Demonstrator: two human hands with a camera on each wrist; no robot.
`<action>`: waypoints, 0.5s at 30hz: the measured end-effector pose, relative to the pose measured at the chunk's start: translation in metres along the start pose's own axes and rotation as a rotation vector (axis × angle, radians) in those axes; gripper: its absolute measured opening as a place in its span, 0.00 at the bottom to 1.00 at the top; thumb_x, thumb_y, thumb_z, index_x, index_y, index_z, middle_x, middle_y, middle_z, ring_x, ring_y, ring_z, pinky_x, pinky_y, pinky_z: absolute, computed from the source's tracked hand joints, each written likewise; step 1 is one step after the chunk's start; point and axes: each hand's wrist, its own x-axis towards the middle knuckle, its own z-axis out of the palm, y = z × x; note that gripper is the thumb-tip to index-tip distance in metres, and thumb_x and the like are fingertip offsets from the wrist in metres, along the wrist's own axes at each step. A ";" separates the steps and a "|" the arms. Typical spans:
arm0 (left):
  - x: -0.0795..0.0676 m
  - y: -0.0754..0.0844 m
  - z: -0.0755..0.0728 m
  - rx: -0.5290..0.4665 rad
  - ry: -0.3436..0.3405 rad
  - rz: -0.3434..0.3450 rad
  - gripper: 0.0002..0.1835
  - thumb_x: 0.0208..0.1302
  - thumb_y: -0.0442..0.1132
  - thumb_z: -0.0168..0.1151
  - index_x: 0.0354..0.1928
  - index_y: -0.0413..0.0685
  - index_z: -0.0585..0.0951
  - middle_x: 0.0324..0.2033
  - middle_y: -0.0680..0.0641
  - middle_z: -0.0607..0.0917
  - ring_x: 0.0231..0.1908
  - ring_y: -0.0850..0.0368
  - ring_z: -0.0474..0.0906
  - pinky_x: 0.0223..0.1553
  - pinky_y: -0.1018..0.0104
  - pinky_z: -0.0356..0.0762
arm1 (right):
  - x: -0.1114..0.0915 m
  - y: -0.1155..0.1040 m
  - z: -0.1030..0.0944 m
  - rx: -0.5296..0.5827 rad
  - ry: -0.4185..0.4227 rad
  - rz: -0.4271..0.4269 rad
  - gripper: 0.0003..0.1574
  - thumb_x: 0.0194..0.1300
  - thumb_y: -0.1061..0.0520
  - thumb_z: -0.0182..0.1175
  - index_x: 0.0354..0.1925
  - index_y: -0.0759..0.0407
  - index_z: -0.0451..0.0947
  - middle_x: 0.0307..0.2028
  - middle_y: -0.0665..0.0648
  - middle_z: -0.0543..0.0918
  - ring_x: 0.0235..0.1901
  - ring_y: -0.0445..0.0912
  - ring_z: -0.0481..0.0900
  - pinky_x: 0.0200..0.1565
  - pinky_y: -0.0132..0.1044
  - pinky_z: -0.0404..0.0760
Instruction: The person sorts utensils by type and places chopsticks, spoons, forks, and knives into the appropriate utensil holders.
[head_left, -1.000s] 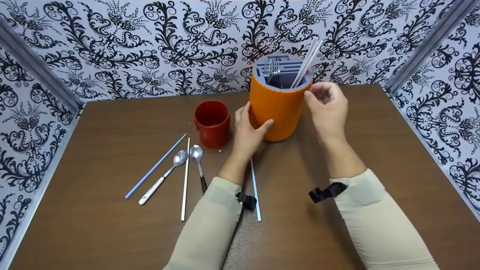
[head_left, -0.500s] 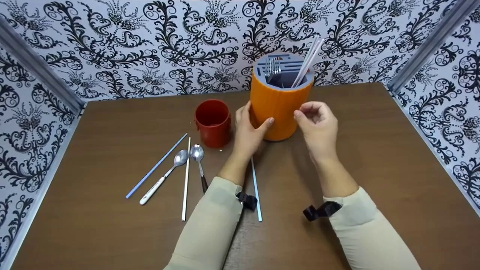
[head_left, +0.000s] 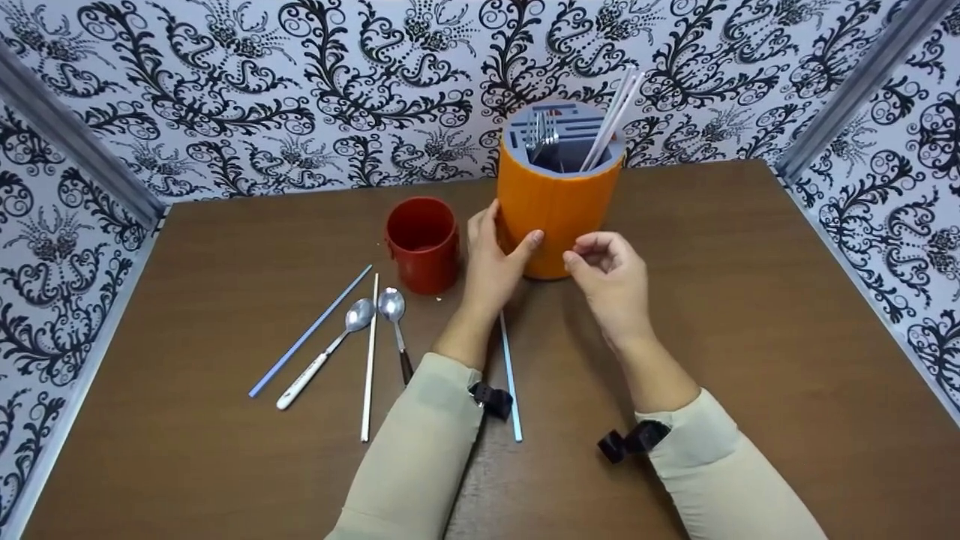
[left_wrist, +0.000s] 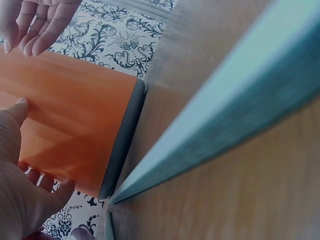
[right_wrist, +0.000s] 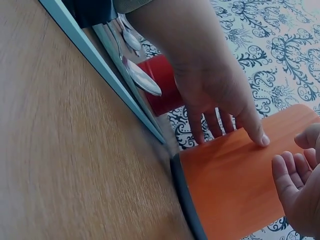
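An orange cylindrical utensil holder (head_left: 555, 210) with a grey slotted top stands near the back of the table. Forks (head_left: 541, 135) and pale chopsticks (head_left: 611, 120) rise out of it. My left hand (head_left: 493, 270) grips its left side low down, thumb across the front and fingers round the side. Just off its lower right front is my right hand (head_left: 611, 281), fingers loosely curled and nothing between them. In the right wrist view, the left hand (right_wrist: 220, 90) lies against the orange wall. A light blue chopstick (head_left: 510, 382) lies partly under my left forearm.
Left of the holder stands a red cup (head_left: 426, 255). In front of it lie a blue chopstick (head_left: 310, 331), a white-handled spoon (head_left: 328, 352), a white chopstick (head_left: 370, 360) and a dark-handled spoon (head_left: 394, 315). Patterned walls bound the table (head_left: 750, 300).
My right hand has come down and left from beside the holder's rim to its lower front. The left hand keeps its grip, and the utensils lie as before.
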 end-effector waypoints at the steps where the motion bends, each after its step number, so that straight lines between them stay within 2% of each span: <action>1: 0.000 0.000 0.000 -0.008 0.000 0.003 0.45 0.67 0.52 0.71 0.79 0.45 0.63 0.72 0.43 0.67 0.71 0.51 0.67 0.77 0.60 0.63 | -0.001 0.000 0.000 -0.008 -0.010 0.003 0.17 0.66 0.66 0.69 0.51 0.72 0.77 0.42 0.57 0.82 0.41 0.46 0.83 0.46 0.30 0.86; 6: 0.002 -0.001 -0.003 -0.060 -0.007 0.017 0.44 0.66 0.50 0.72 0.79 0.44 0.63 0.70 0.41 0.68 0.70 0.51 0.69 0.75 0.62 0.66 | -0.003 -0.002 -0.002 -0.037 -0.060 0.009 0.21 0.67 0.62 0.69 0.53 0.72 0.76 0.43 0.57 0.82 0.42 0.47 0.83 0.48 0.29 0.86; 11: 0.003 -0.001 -0.005 -0.091 -0.017 0.012 0.43 0.66 0.48 0.72 0.78 0.44 0.65 0.67 0.41 0.69 0.68 0.50 0.72 0.73 0.60 0.70 | -0.004 0.000 0.000 -0.014 -0.108 0.006 0.19 0.67 0.65 0.69 0.52 0.74 0.76 0.42 0.58 0.81 0.40 0.47 0.83 0.45 0.30 0.87; 15: 0.004 -0.001 -0.005 -0.131 -0.035 0.001 0.42 0.66 0.46 0.73 0.77 0.44 0.65 0.66 0.41 0.69 0.68 0.51 0.74 0.69 0.63 0.74 | -0.007 0.002 0.002 -0.032 -0.134 0.024 0.19 0.66 0.65 0.69 0.52 0.71 0.77 0.43 0.60 0.81 0.41 0.47 0.82 0.44 0.30 0.86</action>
